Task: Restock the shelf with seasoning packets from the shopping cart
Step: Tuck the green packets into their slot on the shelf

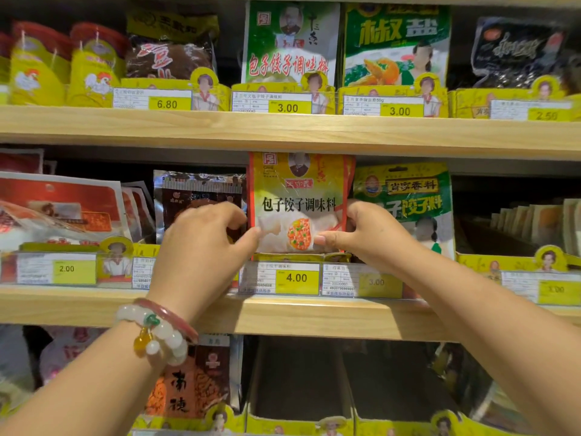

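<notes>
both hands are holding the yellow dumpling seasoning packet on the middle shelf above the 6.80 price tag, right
Not quite. In the head view, the left hand and right hand do hold the yellow seasoning packet on the middle shelf, but the price tag below it reads 4.00.

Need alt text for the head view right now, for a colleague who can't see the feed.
Both hands, left hand and right hand, hold a yellow seasoning packet by its lower edges, standing it upright in a display box on the middle wooden shelf, above a 4.00 price tag. Other packets fill neighbouring boxes.
</notes>
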